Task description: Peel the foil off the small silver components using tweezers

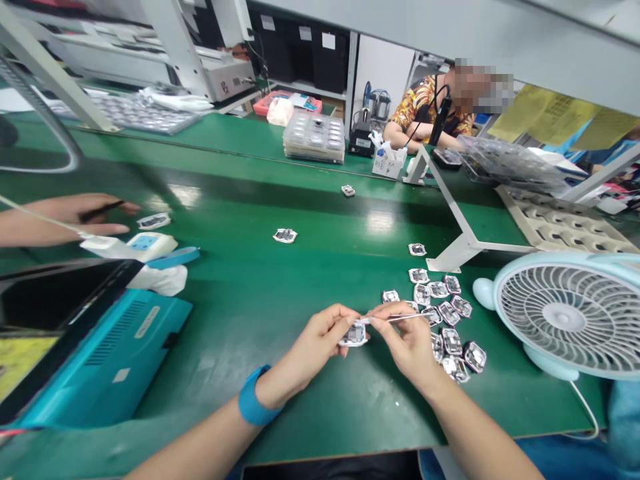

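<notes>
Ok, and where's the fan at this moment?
In the head view, the fan is at the right edge, just right of the cluster of small parts and below the beige tray in the picture.

On the green bench [235,287] we record: fan [563,317], past three o'clock; clustered modules [450,313], four; teal unit [113,357], eight.

TEXT: nothing could be read | teal machine [155,363]: two white labels [147,321] on its side were too blurred | white box [389,165]: dark marks [385,166] were unreadable | black bins [300,63]: pale labels [329,41] were too small | yellow sheets [550,117], right: any print was blurred
</notes>
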Tool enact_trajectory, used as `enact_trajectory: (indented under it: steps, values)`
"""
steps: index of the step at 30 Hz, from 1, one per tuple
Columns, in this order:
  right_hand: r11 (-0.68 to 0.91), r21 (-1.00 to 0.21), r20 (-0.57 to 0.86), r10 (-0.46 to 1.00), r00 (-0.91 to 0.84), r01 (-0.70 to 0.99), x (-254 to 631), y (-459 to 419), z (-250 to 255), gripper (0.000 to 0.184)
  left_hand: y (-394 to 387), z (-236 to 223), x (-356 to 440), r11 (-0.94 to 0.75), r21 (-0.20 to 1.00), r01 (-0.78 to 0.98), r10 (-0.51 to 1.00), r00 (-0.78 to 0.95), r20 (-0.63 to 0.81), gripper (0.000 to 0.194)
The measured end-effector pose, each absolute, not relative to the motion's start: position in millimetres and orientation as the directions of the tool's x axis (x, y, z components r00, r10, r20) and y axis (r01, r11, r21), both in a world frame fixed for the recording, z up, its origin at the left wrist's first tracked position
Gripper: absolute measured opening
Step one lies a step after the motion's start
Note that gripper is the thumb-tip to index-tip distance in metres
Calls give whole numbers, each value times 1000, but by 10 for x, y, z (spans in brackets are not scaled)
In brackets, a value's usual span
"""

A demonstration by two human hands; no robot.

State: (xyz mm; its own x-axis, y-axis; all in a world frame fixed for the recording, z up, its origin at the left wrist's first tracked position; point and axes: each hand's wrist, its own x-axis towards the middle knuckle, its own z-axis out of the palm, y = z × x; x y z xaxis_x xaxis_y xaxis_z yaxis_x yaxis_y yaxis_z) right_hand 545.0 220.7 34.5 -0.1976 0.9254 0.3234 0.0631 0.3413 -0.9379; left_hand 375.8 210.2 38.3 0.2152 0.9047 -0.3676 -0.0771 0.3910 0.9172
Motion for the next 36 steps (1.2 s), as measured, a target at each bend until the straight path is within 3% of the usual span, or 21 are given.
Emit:
enact_trajectory:
  steps: [4,11,16,23,30,34,36]
  values:
    - [392,-912,366,910,-193,122,5447,2206,340,5,2114,406,3758,407,907,-109,900,213,-379,32]
    - [314,-949,310,942,-126,12,5416,2223,272,7,2107,429,3731,372,917,-141,912,241,-333,29]
    - [349,-937,346,933,-100,16,5401,2228,218,5,2104,391,3727,320,936,-147,929,242,-279,29]
    - [416,-903,401,906,-136,107,5413,2215,232,4,2101,388,3720,312,937,-157,934,233,-272,22]
    - [476,-871,469,879,-85,120,5390,2170,205,5,2113,380,3740,344,889,-302,933,217,-287,20]
    - [526,-830,525,849,-57,183,5505,2191,57,16,2079,345,3771,371,873,-316,927,187,-326,19]
    - [494,-825,478,869,-128,275,5568,2253,-80,23,2083,290,3777,391,862,-324,920,176,-351,17]
